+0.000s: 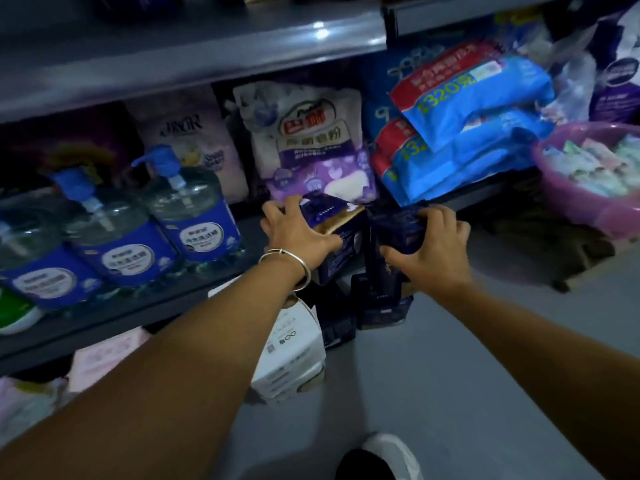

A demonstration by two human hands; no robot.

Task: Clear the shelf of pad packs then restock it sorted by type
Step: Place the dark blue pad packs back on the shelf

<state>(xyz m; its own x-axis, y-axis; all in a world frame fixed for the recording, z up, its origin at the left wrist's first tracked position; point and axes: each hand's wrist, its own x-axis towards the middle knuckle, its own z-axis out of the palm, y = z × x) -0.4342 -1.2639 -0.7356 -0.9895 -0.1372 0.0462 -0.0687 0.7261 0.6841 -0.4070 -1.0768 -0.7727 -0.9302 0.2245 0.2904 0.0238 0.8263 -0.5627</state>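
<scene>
My left hand (298, 233), with a silver bangle on the wrist, grips a dark blue pad pack (341, 223) at the front edge of the grey shelf (249, 230). Right beside it, my right hand (429, 244) grips a second dark blue pad pack (398, 223). Both packs are held side by side at shelf-edge height. Below them, several more dark blue pad packs (377, 306) stand piled on the grey floor. A white pack (294, 351) stands on the floor left of that pile.
Pump bottles with blue labels (194, 216) fill the shelf's left part. A white and purple bag (311, 143) stands behind my hands. Blue and red packs (460, 126) are stacked to the right, beside a pink basin (588, 199). Pink packs (104, 355) lie on the lower shelf.
</scene>
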